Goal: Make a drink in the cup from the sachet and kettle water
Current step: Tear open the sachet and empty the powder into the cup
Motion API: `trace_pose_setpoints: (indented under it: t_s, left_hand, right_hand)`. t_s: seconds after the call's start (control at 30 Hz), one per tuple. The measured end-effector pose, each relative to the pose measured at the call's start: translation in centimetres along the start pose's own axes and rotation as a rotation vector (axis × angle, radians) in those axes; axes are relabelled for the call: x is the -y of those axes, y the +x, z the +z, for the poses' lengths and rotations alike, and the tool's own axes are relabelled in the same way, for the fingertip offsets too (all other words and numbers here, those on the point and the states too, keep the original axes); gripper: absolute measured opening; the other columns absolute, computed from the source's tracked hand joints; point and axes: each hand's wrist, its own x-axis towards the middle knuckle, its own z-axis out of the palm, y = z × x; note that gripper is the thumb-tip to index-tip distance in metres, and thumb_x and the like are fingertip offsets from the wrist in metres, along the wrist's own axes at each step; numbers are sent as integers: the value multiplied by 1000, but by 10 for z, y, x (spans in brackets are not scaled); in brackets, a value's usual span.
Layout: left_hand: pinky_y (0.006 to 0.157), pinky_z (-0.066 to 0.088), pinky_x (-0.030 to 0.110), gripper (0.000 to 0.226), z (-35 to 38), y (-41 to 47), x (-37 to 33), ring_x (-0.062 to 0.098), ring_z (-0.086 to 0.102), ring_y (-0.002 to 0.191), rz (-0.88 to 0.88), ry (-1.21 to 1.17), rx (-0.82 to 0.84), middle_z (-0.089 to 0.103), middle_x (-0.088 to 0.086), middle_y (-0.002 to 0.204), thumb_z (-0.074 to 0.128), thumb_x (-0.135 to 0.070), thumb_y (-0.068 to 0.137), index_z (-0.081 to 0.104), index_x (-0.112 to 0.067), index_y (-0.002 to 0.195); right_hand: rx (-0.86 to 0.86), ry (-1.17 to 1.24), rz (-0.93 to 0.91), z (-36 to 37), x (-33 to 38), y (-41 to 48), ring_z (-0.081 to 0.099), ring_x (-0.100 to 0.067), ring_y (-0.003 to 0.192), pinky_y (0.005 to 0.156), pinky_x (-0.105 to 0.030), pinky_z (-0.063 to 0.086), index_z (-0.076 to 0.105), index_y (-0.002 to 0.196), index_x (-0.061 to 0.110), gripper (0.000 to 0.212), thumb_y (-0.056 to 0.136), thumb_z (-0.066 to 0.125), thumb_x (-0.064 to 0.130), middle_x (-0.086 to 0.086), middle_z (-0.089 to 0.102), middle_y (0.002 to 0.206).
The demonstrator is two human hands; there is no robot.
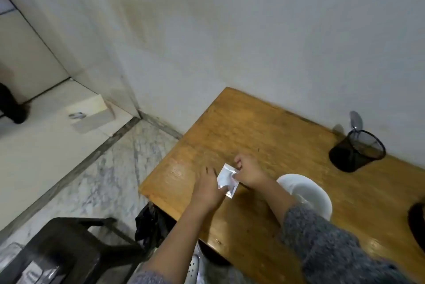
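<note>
- Two hands, left hand (208, 188) and right hand (249, 172), pinch the silver sachet (227, 180) between their fingers; unopened, apparently.
- White cup (305, 194) right of it looks empty; kettle unseen.

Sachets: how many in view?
1. The sachet is pinched between the left hand and right hand above the table. More may lie out of frame.

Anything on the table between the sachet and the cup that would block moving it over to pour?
Nothing visible does. Both hands, left and right, hold the sachet just left of the white cup; only the right forearm crosses the cup's near rim. The mesh holder stands far behind.
</note>
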Motion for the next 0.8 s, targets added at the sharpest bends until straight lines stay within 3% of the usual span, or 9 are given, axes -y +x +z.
trace_pose_setpoints:
  t_s: [0.13, 0.23, 0.43, 0.5, 0.6, 0.7, 0.8]
  left_hand:
    - [92, 39, 38, 54, 1, 5, -2, 32, 40, 114, -39, 8, 26, 50, 17, 116, 72, -32, 71, 48, -3, 110]
    - [93, 41, 43, 42, 3, 11, -2, 36, 45, 114, -34, 34, 80, 57, 23, 113, 73, -29, 70, 60, -2, 99]
    - [95, 40, 38, 30, -1, 6, 5, 32, 38, 116, -1, -42, 97, 44, 17, 119, 66, -23, 77, 57, -4, 98]
    - [84, 40, 34, 14, -10, 1, 3, 30, 43, 107, 34, -171, 66, 47, 15, 108, 58, -22, 83, 55, -9, 87]
    - [62, 37, 22, 11, -33, -1, -5, 19, 50, 80, 103, -421, 67, 52, 4, 85, 56, -22, 87, 57, -12, 81]
    - [53, 34, 10, 16, -62, 0, -25, 1, 46, 59, 217, -553, 131, 48, -5, 66, 58, -16, 87, 54, -18, 72]
    - [52, 33, 9, 13, -87, 2, -49, -6, 44, 51, 325, -562, 183, 48, -6, 64, 59, -10, 87, 56, -15, 75]
  right_hand:
    - [43, -43, 63, 4, 8, 4, 48, -21, 86, 68, -27, 39, 48, 103, 12, 36, 75, 70, 6, -6, 47, 98]
    - [98, -76, 101, 4, 10, 2, 50, -20, 83, 57, -26, 37, 45, 98, 14, 28, 79, 65, 6, -5, 51, 94]
    - [103, -76, 19, -7, 17, -5, 39, -10, 58, 50, -23, 29, 49, 79, 14, 15, 85, 56, 3, 2, 45, 68]
    - [125, -55, -31, -24, 24, -14, 40, -12, 60, 53, -25, 30, 52, 77, 14, 16, 86, 55, 1, 2, 46, 67]
    - [144, -61, -76, -58, 41, -30, 42, -15, 63, 58, -28, 33, 50, 70, 18, 23, 85, 53, 1, 1, 47, 66]
    - [90, -93, -136, -96, 62, -47, 46, -10, 64, 61, -25, 38, 52, 70, 27, 26, 86, 58, 8, 10, 49, 66]
    - [-9, -118, -191, -129, 79, -63, 48, -14, 70, 67, -28, 39, 54, 66, 28, 25, 84, 62, 12, 6, 53, 68]
